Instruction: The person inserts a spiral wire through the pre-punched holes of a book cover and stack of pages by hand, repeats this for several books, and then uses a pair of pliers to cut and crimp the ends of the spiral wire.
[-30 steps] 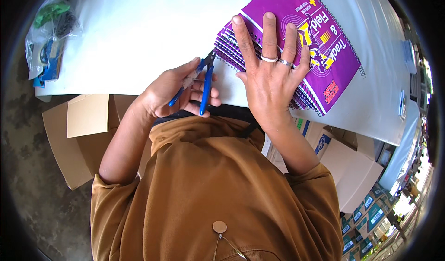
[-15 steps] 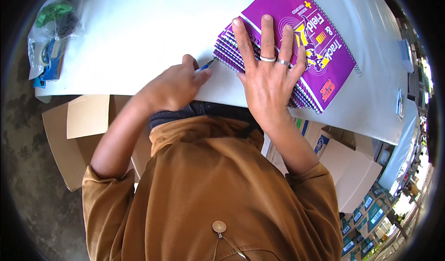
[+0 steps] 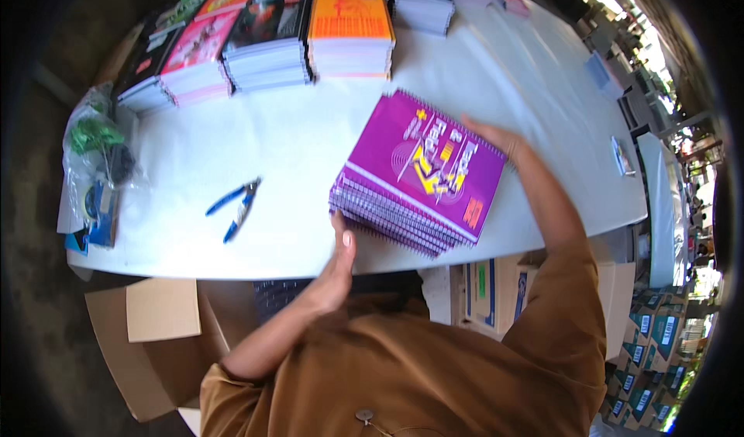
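A stack of spiral-bound purple notebooks [image 3: 422,165] lies slightly fanned on the white table [image 3: 294,142], wire coils showing along its near side. My left hand [image 3: 335,270] is at the stack's near left corner, fingers stretched out and holding nothing. At the far right edge, my right hand [image 3: 494,138] lies along the coil with fingers extended; some of it is blurred. Between them the two hands flank the stack. Left of it, blue-handled wire cutters [image 3: 239,204] rest on the table with their handles spread.
Several stacks of books with colourful covers, one orange-topped [image 3: 351,34], line the far left. A clear plastic bag [image 3: 97,146] with green material sits at the left edge. An open cardboard box [image 3: 139,352] stands below the near edge; stacked cartons [image 3: 647,352] are at right.
My left hand has let go of the wire cutters, now on the table, and moved to the notebook stack. My right hand went from the top cover to the far right edge. The view tilted up.
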`<state>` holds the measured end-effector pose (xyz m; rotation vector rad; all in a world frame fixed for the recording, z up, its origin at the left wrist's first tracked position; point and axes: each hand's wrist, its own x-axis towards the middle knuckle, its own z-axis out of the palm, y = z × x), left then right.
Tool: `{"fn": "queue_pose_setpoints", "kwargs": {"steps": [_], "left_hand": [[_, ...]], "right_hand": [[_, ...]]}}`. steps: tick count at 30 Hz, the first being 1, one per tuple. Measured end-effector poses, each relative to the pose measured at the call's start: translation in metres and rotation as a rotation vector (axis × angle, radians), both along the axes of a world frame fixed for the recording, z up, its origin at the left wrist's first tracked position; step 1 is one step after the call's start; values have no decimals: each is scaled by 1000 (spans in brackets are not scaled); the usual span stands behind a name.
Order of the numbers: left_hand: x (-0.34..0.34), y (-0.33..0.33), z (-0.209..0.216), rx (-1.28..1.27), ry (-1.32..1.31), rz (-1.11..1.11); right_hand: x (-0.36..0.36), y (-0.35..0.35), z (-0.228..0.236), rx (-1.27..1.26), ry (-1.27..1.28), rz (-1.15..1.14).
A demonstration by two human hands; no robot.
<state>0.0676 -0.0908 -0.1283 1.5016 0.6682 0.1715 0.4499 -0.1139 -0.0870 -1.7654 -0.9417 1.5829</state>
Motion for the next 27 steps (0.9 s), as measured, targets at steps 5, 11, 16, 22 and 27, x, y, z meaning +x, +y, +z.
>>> {"fn": "queue_pose_setpoints", "kwargs": {"steps": [5, 11, 16, 22, 27], "left_hand": [[41, 32, -26, -145, -421, 219], [63, 142, 11, -865, -205, -71], [70, 147, 3, -596, -273, -113], [17, 96, 2, 72, -643, 383], [30, 55, -2, 363, -593, 639]], "right_hand": [[-51, -45, -13, 63, 387, -86], [-201, -81, 5, 148, 559, -406], [-229, -67, -2, 427, 262, -772], [-120, -31, -32, 780, -264, -939], [-103, -6, -49, 976, -27, -779]]}}
